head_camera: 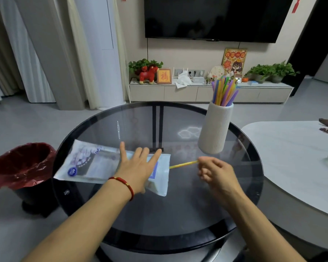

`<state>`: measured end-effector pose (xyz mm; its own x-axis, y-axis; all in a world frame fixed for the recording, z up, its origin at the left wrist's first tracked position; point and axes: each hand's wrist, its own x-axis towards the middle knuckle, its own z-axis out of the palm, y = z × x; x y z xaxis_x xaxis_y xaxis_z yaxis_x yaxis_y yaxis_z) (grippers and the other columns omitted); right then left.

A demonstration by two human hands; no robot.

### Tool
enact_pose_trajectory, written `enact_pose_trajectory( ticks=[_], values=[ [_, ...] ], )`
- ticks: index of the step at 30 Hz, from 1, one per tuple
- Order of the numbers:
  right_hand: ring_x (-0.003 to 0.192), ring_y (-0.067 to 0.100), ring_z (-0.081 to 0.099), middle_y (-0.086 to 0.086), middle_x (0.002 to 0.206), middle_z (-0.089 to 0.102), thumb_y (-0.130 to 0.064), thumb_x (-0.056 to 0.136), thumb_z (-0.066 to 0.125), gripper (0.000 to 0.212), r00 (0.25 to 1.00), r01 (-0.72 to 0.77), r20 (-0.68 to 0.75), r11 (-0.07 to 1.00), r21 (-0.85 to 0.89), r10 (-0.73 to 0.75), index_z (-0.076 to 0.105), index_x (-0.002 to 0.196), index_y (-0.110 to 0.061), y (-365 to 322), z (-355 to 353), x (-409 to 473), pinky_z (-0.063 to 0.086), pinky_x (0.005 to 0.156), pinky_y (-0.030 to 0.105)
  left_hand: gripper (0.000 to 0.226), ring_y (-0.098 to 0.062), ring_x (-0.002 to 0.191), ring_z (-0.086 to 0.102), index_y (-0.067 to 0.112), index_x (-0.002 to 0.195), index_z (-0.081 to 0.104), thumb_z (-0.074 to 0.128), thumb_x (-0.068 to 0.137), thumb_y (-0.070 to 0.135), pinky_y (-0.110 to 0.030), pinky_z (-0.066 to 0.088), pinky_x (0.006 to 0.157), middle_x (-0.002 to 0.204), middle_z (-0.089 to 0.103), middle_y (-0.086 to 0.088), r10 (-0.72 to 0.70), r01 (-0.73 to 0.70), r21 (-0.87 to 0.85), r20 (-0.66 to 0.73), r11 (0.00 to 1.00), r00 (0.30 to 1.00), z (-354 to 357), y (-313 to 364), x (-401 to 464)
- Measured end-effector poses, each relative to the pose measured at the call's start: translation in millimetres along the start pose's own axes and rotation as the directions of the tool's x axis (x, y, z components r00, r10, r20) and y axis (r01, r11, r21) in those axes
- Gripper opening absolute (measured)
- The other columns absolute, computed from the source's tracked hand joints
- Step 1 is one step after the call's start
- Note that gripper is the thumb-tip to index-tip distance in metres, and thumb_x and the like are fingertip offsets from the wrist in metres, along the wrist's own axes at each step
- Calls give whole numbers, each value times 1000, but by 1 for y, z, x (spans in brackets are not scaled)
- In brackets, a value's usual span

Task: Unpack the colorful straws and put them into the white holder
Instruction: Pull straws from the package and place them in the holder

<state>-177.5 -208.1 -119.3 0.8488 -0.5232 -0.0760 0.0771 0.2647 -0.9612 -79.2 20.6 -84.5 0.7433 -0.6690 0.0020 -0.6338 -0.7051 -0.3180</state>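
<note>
A flat plastic straw package point(95, 163) lies on the round dark glass table point(178, 214). My left hand point(138, 167) presses flat on the package's right half, fingers spread. My right hand point(214, 173) pinches one end of a yellow straw point(184, 164), whose other end sticks into the package's open right end. The white ribbed holder point(215, 129) stands upright at the table's far right. Several colorful straws point(223, 91) stand in it.
A bin with a red liner point(21, 165) stands on the floor left of the table. A white table point(295, 163) adjoins on the right. A TV cabinet point(206, 92) with plants and ornaments runs along the far wall.
</note>
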Motion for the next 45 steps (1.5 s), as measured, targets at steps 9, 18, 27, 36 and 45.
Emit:
enact_pose_trajectory(
  ticks=[9, 18, 27, 36, 45],
  values=[
    [62, 18, 71, 8, 85, 79, -34, 106, 61, 18, 804, 537, -295, 843, -13, -517, 68, 97, -20, -48, -42, -2, 58, 56, 23, 117, -22, 151, -19, 28, 156, -5, 67, 69, 59, -58, -5, 120, 166, -4, -2, 206, -146, -465, 81, 873, 975, -2, 5, 4],
    [62, 17, 69, 11, 84, 77, -43, 88, 74, 37, 884, 444, -190, 894, 54, -428, 72, 101, -8, -55, -35, -10, 58, 55, 22, 30, -16, 98, 45, 22, 87, 54, 36, 104, 39, -39, 42, 87, 87, 57, 9, 131, -254, -611, -239, 750, 962, -19, 52, 19],
    [64, 18, 76, 5, 75, 79, -10, 104, 64, 12, 772, 590, -108, 769, -247, -627, 71, 99, -3, -128, -29, 12, 63, 62, 27, 41, -22, 116, 50, 24, 134, 42, 53, 96, 37, -41, 43, 97, 120, 57, 0, -141, -98, -776, -235, 624, 962, -28, 75, 38],
    [69, 21, 76, 2, 78, 73, -16, 106, 61, 15, 570, 673, -18, 480, -564, -821, 66, 108, -2, -205, -30, 57, 66, 67, 36, 44, -19, 116, 43, 26, 136, 40, 49, 93, 26, -40, 47, 93, 122, 49, 3, -169, -64, -723, -246, 688, 955, -22, 75, 43],
    [54, 7, 67, 1, 69, 70, -21, 103, 67, 16, 699, 499, 131, 348, -793, -703, 68, 90, -11, -209, -3, 89, 56, 58, 31, 44, -18, 118, 42, 26, 135, 42, 48, 92, 23, -39, 47, 93, 125, 49, 4, -160, -90, -714, -275, 695, 948, -25, 74, 40]
  ],
)
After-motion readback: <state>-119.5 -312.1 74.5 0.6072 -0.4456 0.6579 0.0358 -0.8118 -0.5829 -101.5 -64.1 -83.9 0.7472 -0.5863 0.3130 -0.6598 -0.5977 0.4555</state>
